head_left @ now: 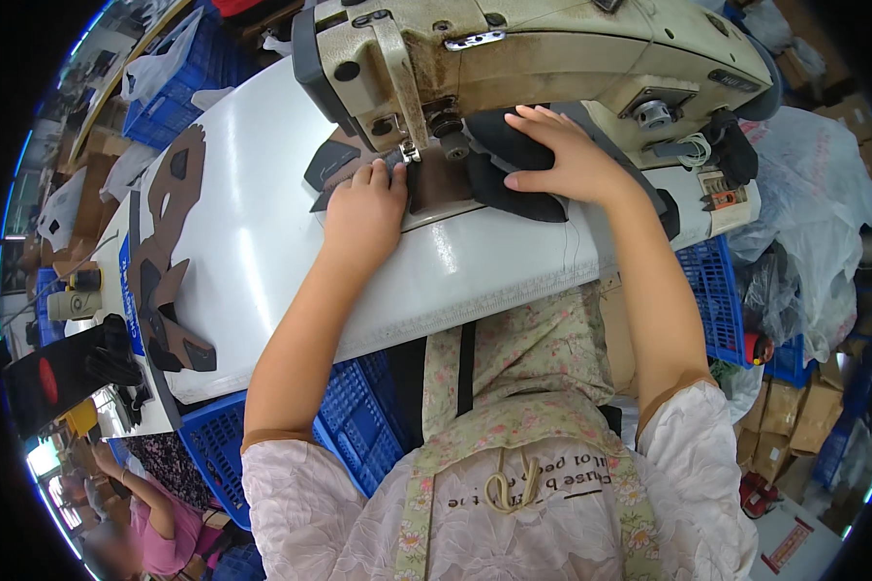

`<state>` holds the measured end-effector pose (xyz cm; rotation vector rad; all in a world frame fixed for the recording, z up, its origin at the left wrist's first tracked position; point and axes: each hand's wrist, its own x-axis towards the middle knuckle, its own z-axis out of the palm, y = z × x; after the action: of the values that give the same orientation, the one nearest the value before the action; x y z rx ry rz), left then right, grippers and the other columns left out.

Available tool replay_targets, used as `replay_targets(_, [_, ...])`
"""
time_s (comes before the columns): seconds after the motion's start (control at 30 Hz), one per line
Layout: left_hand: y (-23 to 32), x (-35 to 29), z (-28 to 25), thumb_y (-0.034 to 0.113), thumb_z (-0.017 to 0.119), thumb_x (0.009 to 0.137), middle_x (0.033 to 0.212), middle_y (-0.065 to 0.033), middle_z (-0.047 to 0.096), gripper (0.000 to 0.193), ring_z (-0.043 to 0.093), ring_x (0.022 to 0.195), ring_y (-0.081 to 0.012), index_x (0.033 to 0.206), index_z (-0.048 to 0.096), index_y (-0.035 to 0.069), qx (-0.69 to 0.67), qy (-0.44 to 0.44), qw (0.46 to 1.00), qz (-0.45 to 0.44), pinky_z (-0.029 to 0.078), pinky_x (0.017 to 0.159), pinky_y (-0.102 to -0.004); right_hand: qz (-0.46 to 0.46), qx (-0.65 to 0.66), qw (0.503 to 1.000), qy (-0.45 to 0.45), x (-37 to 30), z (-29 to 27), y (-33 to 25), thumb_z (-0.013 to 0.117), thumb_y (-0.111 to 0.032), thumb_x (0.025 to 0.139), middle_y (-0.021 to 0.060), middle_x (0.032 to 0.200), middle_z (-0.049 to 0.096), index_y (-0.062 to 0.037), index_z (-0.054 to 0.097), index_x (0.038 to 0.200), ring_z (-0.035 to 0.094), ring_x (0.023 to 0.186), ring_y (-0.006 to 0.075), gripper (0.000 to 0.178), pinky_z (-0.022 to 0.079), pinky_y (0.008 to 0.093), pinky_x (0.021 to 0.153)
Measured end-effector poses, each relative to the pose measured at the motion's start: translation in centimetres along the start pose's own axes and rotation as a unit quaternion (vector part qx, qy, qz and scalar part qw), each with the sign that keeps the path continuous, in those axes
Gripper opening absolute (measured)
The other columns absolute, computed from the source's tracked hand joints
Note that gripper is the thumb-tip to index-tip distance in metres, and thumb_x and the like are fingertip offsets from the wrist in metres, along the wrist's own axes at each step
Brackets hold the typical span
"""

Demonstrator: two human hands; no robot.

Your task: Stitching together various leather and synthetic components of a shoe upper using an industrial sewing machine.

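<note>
A cream sewing machine (533, 58) stands over the white worktable, its presser foot (410, 152) down by a brown and black cut piece (440, 184). Just left of the foot, my left hand (366, 215) lies on the work, fingers side by side and tips pressing down. My right hand (574, 160) is spread over the black part (513, 145) to the right of the needle area, thumb apart from the fingers. Another brown and black flap (334, 160) shows beyond my left fingers. The needle tip is too small to make out.
Several brown and black cut pieces (170, 281) lie along the left of the white table (262, 213). Blue crates (358, 416) sit below its front edge. A clear plastic bag (794, 223) bulges at the right. Another person (160, 513) sits at lower left.
</note>
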<state>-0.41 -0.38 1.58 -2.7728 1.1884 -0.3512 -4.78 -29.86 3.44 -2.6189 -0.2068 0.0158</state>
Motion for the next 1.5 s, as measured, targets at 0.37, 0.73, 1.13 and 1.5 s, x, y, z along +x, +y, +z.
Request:
replay_targets(0.37, [0.3,-0.7,0.5,0.005,0.055,0.081,0.131,-0.0178,0.058,0.048,0.056,0.122,-0.0313,0.128,0.056,-0.004,-0.048,0.026,0.999,-0.002,0.05,0.095,-0.0394,-0.227,-0.055,0.957,0.169,-4.2,3.5,-10.0,0.066,-0.013,0.073,0.0146,0.125,0.061,-0.0006,0.064,0.114,0.053,0.121,0.0301,0.043,0.043,0.0414,0.103])
replay_targets(0.73, [0.3,-0.3,0.5,0.005,0.058,0.077,0.129,-0.016,0.06,0.048,0.057,0.121,-0.0277,0.124,0.06,-0.002,-0.06,0.017,0.998,-0.007,0.052,0.092,-0.0384,-0.192,-0.045,0.96,0.2,0.6,9.5,-7.1,0.056,-0.008,0.08,0.0107,0.118,0.066,-0.0037,0.067,0.104,0.058,0.117,0.0275,0.027,0.045,0.0411,0.101])
replay_targets(1.13, [1.8,-0.9,-0.6,0.004,0.063,0.072,0.122,-0.0109,0.061,0.052,0.059,0.107,-0.0273,0.124,0.062,0.005,-0.108,0.061,0.992,0.009,0.05,0.086,-0.0376,-0.261,-0.053,0.956,0.123,0.4,8.0,-5.3,0.062,-0.013,0.079,0.0024,0.112,0.071,-0.012,0.073,0.103,0.062,0.113,0.0199,0.027,0.048,0.0379,0.098])
replay_targets(1.5, [0.6,-1.4,-0.3,0.004,0.059,0.071,0.122,-0.009,0.06,0.055,0.057,0.106,-0.0258,0.125,0.062,0.006,-0.079,0.068,0.993,0.048,0.046,0.086,-0.0369,-0.299,0.001,0.947,0.118,1.0,7.1,-4.1,0.064,-0.01,0.075,0.0022,0.108,0.072,-0.0108,0.074,0.098,0.064,0.109,0.0208,0.025,0.052,0.0386,0.092])
